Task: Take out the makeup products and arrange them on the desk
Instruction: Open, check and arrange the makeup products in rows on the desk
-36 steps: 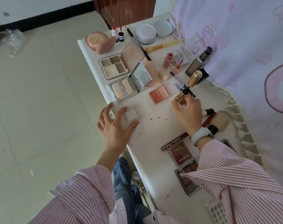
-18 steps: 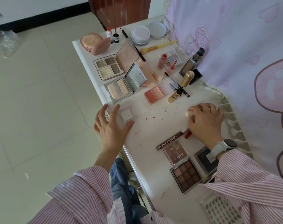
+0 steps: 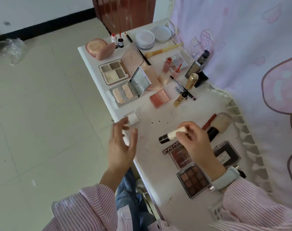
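Your right grip (image 3: pixel 192 137) pinches a cream tube (image 3: pixel 172 133) above the worktop (image 3: pixel 152 157); your left grip (image 3: pixel 121 147) hovers with fingers spread, holding nothing.

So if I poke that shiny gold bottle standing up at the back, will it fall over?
Probably. The gold bottle looks tall and narrow, so it likely tips easily. Its rounded body would probably roll across the desk afterwards.
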Tool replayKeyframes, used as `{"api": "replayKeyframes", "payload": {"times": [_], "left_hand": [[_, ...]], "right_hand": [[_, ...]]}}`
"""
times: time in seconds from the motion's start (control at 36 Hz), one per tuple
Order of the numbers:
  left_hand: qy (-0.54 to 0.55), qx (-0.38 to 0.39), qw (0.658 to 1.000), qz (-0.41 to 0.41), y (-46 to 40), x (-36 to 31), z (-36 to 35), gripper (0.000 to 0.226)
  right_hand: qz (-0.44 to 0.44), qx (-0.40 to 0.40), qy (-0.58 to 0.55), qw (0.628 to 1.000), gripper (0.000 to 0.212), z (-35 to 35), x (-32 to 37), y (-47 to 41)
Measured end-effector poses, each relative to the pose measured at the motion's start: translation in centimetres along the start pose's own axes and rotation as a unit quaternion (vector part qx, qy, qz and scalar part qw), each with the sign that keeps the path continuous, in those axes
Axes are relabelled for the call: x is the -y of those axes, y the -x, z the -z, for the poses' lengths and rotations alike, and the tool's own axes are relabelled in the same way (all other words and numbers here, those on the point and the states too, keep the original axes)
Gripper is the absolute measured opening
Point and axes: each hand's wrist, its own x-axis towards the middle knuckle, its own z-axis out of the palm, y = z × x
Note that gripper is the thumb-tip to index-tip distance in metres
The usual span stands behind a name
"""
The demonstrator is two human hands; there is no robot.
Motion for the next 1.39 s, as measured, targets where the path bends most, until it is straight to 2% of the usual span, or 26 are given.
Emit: {"api": "replayKeyframes", "payload": {"times": [0.06, 0.11, 0.17, 0.25, 0.31, 0.39, 0.42, 0.47, 0.56, 0.64, 0.69, 0.75, 0.81, 0.86, 0.89, 0.94, 1.03, 1.08, 1.11, 1.19, 1.25, 1.31, 1.39], "left_hand": [[0.034, 0.067, 0.997, -0.029, 0.8, -1.2, -0.1, 0.042], [0.016, 0.107, 0.991, -0.075, 1.5, -1.6, -0.4, 0.042], [-0.023, 0.101, 0.99, -0.099, 2.0, -1.6, -0.6, 0.04], [-0.058, 0.07, 0.991, -0.094, 2.1, -1.7, -0.6, 0.031], [-0.082, 0.079, 0.99, -0.086, 2.0, -1.8, -0.5, 0.03], [-0.018, 0.154, 0.987, 0.052, 1.6, -2.4, -0.6, 0.029], [0.027, 0.182, 0.978, 0.104, 1.4, -2.4, -0.7, 0.029], [0.071, 0.208, 0.963, 0.155, 1.0, -2.8, -0.5, 0.032], [0.077, 0.205, 0.959, 0.181, 0.6, -3.1, -0.1, 0.045], [0.011, 0.212, 0.968, 0.137, 0.6, -3.3, -0.1, 0.044], [0.001, 0.217, 0.968, 0.125, 0.6, -3.3, -0.2, 0.044], [0.001, 0.201, 0.97, 0.137, 0.4, -3.3, -0.2, 0.047], [0.007, 0.188, 0.971, 0.145, 0.1, -3.3, -0.1, 0.049], [-0.009, 0.197, 0.973, 0.118, 0.0, -3.5, 0.0, 0.049], [-0.021, 0.208, 0.973, 0.098, 0.0, -3.6, 0.0, 0.048], [-0.046, 0.225, 0.97, 0.077, 0.1, -3.6, -0.2, 0.047], [-0.063, 0.223, 0.97, 0.078, 0.1, -3.1, -0.6, 0.042], [-0.062, 0.216, 0.971, 0.083, 0.0, -2.8, -0.7, 0.039], [-0.059, 0.214, 0.971, 0.087, 0.0, -2.7, -0.7, 0.039], [-0.046, 0.219, 0.971, 0.083, -0.1, -2.7, -0.7, 0.037], [-0.048, 0.222, 0.971, 0.072, -0.2, -2.8, -0.8, 0.036], [-0.041, 0.228, 0.97, 0.074, -0.5, -2.8, -0.8, 0.039], [0.005, 0.225, 0.965, 0.136, -1.2, -2.6, 0.3, 0.044]], "right_hand": [[-0.035, 0.001, -0.056, 0.998, 0.015, -1.1, 0.1, 0.2], [-0.047, 0.002, -0.093, 0.995, 0.01, -2.0, 0.3, 0.3], [-0.052, 0.009, -0.128, 0.99, 0.009, -2.8, 0.5, 0.5], [-0.057, 0.033, -0.149, 0.987, 0.02, -3.8, 0.3, 1.2], [-0.04, 0.037, -0.145, 0.988, 0.017, -4.1, 0.3, 1.6], [0.031, 0.044, -0.078, 0.996, 0.009, -3.7, 0.3, 1.7], [0.054, 0.057, -0.045, 0.996, 0.013, -3.5, 0.2, 1.7], [0.076, 0.085, -0.002, 0.994, 0.019, -3.2, 0.1, 1.6], [0.035, 0.127, 0.025, 0.991, 0.017, -2.5, 0.6, 1.1], [-0.039, 0.091, 0.01, 0.995, 0.038, -2.2, 0.7, 0.5], [-0.032, 0.055, 0.004, 0.998, 0.031, -2.3, 0.8, 0.4], [0.004, 0.072, 0.015, 0.997, 0.018, -2.3, 0.7, 0.7], [0.0, 0.114, -0.021, 0.993, 0.027, -2.1, 0.6, 0.8], [-0.034, 0.136, -0.047, 0.989, 0.023, -1.8, 0.6, 0.5], [-0.052, 0.137, -0.035, 0.989, 0.018, -1.7, 0.8, 0.3], [-0.074, 0.128, -0.003, 0.989, 0.028, -1.4, 0.8, 0.0], [-0.035, 0.126, -0.008, 0.991, 0.018, -1.0, 0.6, 0.0], [-0.027, 0.149, -0.023, 0.988, 0.034, -0.8, 0.3, -0.1], [-0.033, 0.158, -0.016, 0.987, 0.036, -0.8, 0.3, -0.2], [-0.048, 0.167, 0.051, 0.983, 0.015, -0.9, 0.5, -0.6], [-0.034, 0.174, 0.09, 0.98, 0.022, -0.8, 0.3, -0.6], [0.001, 0.175, 0.11, 0.978, 0.013, -0.5, 0.3, -0.6], [0.016, 0.185, 0.146, 0.972, 0.006, 1.3, 0.4, -1.0]]}}
